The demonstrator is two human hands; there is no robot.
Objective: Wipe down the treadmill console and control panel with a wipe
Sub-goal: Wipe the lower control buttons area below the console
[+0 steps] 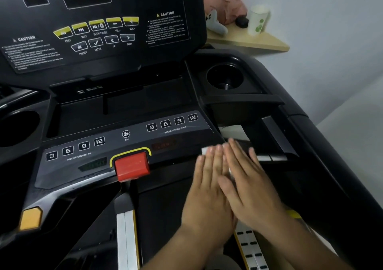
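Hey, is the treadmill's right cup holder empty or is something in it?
Empty: the right cup holder shows only its bare black bottom.

Black console [145,4] with white lettering and a row of yellow buttons [96,25]. Dark grey control panel [116,144] with white-outlined numerals. Red safety key [132,166] inside a yellow border. White wipe [204,150]. Amber cap [31,218] at the handlebar end. On the pale wood shelf [259,41]: white cup [258,20] with green spots, pink object [232,2].

bare panel strip [116,143] leftward, red safety key [132,166] protruding, upright console [99,21] behind
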